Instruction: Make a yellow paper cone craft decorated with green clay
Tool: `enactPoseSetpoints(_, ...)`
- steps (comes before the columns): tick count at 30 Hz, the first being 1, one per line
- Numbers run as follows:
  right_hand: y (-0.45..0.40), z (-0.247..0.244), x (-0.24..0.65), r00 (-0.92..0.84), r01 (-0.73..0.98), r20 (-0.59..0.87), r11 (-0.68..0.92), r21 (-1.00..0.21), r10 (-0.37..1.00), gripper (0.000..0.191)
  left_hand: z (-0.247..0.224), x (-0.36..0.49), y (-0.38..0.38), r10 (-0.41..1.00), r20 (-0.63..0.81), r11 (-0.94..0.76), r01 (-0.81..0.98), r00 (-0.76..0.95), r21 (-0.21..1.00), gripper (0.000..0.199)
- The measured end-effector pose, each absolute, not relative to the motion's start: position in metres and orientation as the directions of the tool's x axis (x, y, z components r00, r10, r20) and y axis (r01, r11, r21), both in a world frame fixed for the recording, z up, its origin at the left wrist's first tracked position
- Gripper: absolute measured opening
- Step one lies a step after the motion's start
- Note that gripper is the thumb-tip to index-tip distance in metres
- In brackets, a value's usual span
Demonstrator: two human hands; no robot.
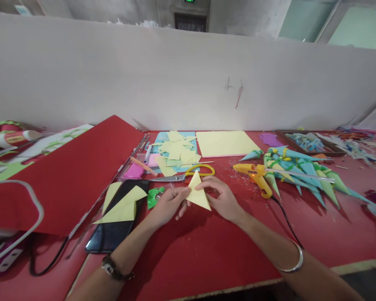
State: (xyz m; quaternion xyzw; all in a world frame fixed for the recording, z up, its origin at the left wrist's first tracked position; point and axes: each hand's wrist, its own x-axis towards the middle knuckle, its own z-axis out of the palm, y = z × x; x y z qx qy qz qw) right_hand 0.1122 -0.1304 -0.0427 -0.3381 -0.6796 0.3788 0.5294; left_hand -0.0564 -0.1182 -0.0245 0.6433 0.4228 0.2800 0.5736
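Observation:
A pale yellow folded paper triangle (199,195) is held up over the red table, its tip pointing away from me. My left hand (172,202) pinches its left edge between thumb and fingers. On the other side, the fingers of my right hand (221,196) close on the paper's right edge. Just beyond the paper lie scissors (203,168) with yellow handles, partly hidden behind its tip. A small green packet (155,196) rests beside my left hand. Further left, cut yellow paper pieces (123,209) lie across a black phone (108,238).
A yellow hot glue gun (257,177) with its cord lies to the right, touching a pile of blue and green paper cones (307,171). Yellow scraps (175,150) and a yellow sheet (227,143) lie at the back. A large red board (81,167) leans at left.

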Motion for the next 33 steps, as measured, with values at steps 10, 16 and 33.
enactPoseSetpoints(10,-0.134,-0.036,0.112,-0.152,0.129,0.376,0.396,-0.909,0.914,0.016,-0.027,-0.055,-0.119,0.813,-0.096,-0.037,0.216,0.574,0.976,0.036)
enactPoseSetpoints(16,-0.133,-0.044,0.107,-0.129,-0.039,0.214,0.21,-0.977,0.968,0.014,-0.028,-0.054,-0.121,0.788,-0.077,-0.1,0.251,0.611,0.963,0.031)
enactPoseSetpoints(33,-0.134,-0.041,0.107,-0.167,0.002,0.158,0.16,-0.987,0.973,0.022,-0.034,-0.054,-0.12,0.768,-0.062,-0.228,0.363,0.638,0.903,0.034)
